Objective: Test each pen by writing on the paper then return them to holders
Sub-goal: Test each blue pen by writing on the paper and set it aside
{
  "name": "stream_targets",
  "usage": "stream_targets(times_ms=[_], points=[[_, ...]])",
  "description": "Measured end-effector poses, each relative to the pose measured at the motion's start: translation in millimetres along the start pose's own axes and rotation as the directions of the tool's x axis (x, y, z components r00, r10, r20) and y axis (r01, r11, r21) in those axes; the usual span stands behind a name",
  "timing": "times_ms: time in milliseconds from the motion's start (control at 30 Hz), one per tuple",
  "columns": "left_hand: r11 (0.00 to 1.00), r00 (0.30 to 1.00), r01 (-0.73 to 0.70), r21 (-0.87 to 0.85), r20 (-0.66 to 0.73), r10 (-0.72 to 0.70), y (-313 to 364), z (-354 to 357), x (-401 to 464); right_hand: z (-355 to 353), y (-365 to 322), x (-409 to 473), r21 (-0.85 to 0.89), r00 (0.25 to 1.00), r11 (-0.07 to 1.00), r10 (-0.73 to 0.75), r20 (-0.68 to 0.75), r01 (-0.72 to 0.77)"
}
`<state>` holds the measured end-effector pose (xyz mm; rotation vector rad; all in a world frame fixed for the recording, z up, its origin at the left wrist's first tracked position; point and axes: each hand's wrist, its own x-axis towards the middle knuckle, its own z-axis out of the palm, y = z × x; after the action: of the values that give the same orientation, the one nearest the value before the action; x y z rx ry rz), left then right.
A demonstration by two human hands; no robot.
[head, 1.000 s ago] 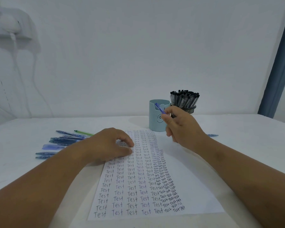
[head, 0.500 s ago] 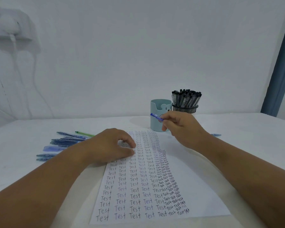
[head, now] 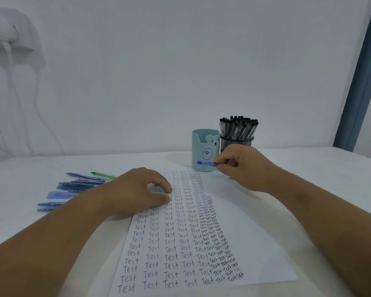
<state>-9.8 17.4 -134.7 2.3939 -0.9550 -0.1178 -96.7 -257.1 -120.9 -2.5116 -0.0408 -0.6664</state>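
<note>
**Blue pen lies level, just short of the cup**

The blue pen [head: 206, 163] is pinched in the right hand [head: 244, 168], its long axis near horizontal, free end pointing left across the front of the light-blue bear cup [head: 205, 153]; the cup's mouth sits above and just behind the pen, so my judgement is the pen must tip upright before it can drop in; the mesh holder [head: 237, 142] of black pens stands touching the cup's right side. The left hand [head: 141, 189], fingers curled, rests on the paper [head: 255, 243], holding nothing, farther from the cup; loose pens [head: 79, 185] lie left.
</note>
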Motion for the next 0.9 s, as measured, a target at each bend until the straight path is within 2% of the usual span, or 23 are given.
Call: stream_targets(times_ms=[100,167,333,533,667,800,900], points=[[1.0,1.0,0.006,-0.019,0.003,-0.006,1,0,-2,-25,17,0,-0.22,0.993,0.975,0.021,0.119,0.005],[0.999,1.0,0.016,-0.029,0.003,-0.016,1,0,-2,-38,28,-2,-0.322,0.988,0.946,0.072,0.138,-0.024],[0.999,1.0,0.024,-0.031,0.004,-0.024,5,0,-3,-44,39,-7,-0.361,0.954,0.915,0.254,0.161,-0.182],[0.999,1.0,0.031,-0.029,0.004,-0.031,5,0,-3,-41,37,-7,-0.388,0.958,0.907,0.241,0.153,-0.165],[0.999,1.0,0.002,-0.039,-0.026,-0.003,4,-1,-5,-33,28,-9,-0.371,0.985,0.928,0.083,0.154,-0.02],[1.0,0.986,-0.016,-0.004,-0.165,0.015,0,-19,-4,-1,-4,-14,-0.237,0.976,0.955,-0.145,0.161,0.181],[0.999,0.959,0.045,-0.007,-0.278,-0.045,-13,-41,-7,20,-22,-20,-0.177,0.952,0.952,-0.206,0.227,0.249]])
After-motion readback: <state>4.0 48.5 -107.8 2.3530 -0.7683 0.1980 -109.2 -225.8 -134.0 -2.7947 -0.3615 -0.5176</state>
